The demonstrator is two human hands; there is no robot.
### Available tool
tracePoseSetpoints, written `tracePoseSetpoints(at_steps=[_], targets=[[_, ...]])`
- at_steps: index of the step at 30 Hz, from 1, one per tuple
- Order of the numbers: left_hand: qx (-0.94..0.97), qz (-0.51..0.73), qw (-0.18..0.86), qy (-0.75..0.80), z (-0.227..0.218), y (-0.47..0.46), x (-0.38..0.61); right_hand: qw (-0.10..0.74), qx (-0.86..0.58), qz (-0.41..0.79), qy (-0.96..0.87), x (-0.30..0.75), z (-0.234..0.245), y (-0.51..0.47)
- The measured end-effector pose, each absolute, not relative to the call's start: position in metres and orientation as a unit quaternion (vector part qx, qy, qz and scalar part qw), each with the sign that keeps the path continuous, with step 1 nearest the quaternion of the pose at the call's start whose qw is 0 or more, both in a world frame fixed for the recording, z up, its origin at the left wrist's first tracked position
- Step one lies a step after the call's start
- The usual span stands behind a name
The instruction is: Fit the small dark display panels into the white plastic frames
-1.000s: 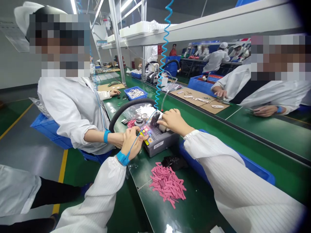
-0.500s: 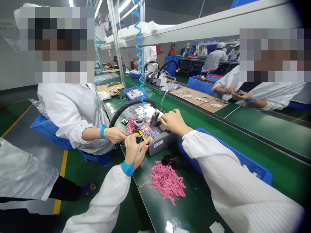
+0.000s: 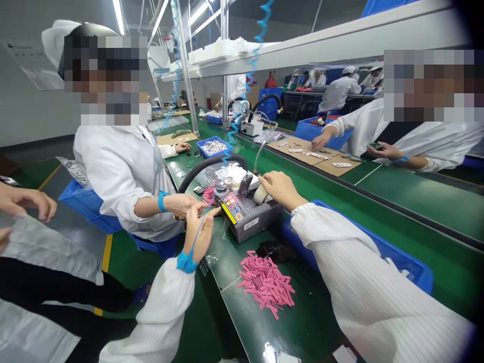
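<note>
A grey tape dispenser machine (image 3: 249, 214) with coloured buttons stands on the green bench. My right hand (image 3: 279, 188) rests on its top by the white tape roll (image 3: 260, 195), fingers curled; nothing shows in them. My left hand (image 3: 199, 228), wearing a blue wrist strap (image 3: 186, 262), hovers just left of the machine with fingers stretched out, holding nothing that I can see. A pile of pink strips (image 3: 266, 285) lies in front of the machine, with a small black part (image 3: 275, 249) behind it.
A co-worker in white sits at my left, a hand (image 3: 182, 203) near the machine. A black hose (image 3: 204, 166) arches behind it. A blue bin (image 3: 393, 254) lies under my right arm. Another person's hands (image 3: 26, 201) show at far left. Workers sit across the bench.
My left hand has come off the machine's button panel and drawn back to the left with its fingers spread. My right hand stays on the machine's top. The camera shifted slightly.
</note>
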State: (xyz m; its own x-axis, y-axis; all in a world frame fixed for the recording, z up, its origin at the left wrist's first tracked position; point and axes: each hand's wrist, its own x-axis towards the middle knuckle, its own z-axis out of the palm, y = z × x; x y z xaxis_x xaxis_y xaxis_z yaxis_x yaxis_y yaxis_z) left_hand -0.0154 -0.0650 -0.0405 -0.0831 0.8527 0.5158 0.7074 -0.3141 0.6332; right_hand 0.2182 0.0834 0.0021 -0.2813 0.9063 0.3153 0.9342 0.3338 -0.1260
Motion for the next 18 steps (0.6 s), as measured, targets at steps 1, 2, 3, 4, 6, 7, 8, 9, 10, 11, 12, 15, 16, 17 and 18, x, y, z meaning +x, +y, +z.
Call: tracePoseSetpoints(at_steps=[1,2,3,4,6,7,8,9,10,11,12,15,16,17,18], targets=[[0.635,0.490,0.090,0.590,-0.043,-0.073,-0.020,0.170,-0.577,-0.033,-0.798,0.219,0.000,0.084],[0.604,0.521,0.097,0.596,-0.046,-0.083,-0.023,0.174,-0.578,-0.025,-0.797,0.220,-0.002,0.084],[0.578,0.546,0.101,0.599,-0.048,-0.093,-0.025,0.178,-0.580,-0.017,-0.795,0.221,-0.004,0.085],[0.557,0.564,0.105,0.601,-0.051,-0.104,-0.025,0.181,-0.582,-0.010,-0.793,0.221,-0.006,0.085],[0.532,0.582,0.117,0.604,-0.056,-0.126,-0.024,0.189,-0.588,0.002,-0.786,0.221,-0.009,0.086],[0.528,0.584,0.127,0.603,-0.058,-0.136,-0.023,0.193,-0.594,0.008,-0.781,0.222,-0.010,0.086],[0.530,0.582,0.139,0.601,-0.060,-0.145,-0.022,0.198,-0.603,0.013,-0.773,0.222,-0.010,0.086],[0.533,0.577,0.153,0.600,-0.062,-0.154,-0.020,0.202,-0.615,0.017,-0.762,0.223,-0.010,0.085],[0.536,0.572,0.167,0.598,-0.063,-0.160,-0.019,0.204,-0.630,0.023,-0.749,0.223,-0.010,0.084],[0.539,0.566,0.181,0.597,-0.064,-0.166,-0.017,0.204,-0.643,0.030,-0.737,0.224,-0.009,0.082],[0.539,0.563,0.191,0.597,-0.065,-0.170,-0.016,0.201,-0.655,0.039,-0.727,0.224,-0.008,0.079],[0.531,0.564,0.204,0.598,-0.065,-0.178,-0.012,0.185,-0.671,0.065,-0.715,0.222,-0.005,0.073],[0.528,0.569,0.208,0.595,-0.064,-0.179,-0.011,0.182,-0.671,0.071,-0.715,0.222,-0.003,0.072],[0.525,0.576,0.213,0.590,-0.062,-0.179,-0.010,0.181,-0.670,0.075,-0.716,0.221,-0.001,0.071],[0.522,0.583,0.219,0.583,-0.061,-0.180,-0.009,0.180,-0.668,0.079,-0.718,0.220,0.001,0.071]])
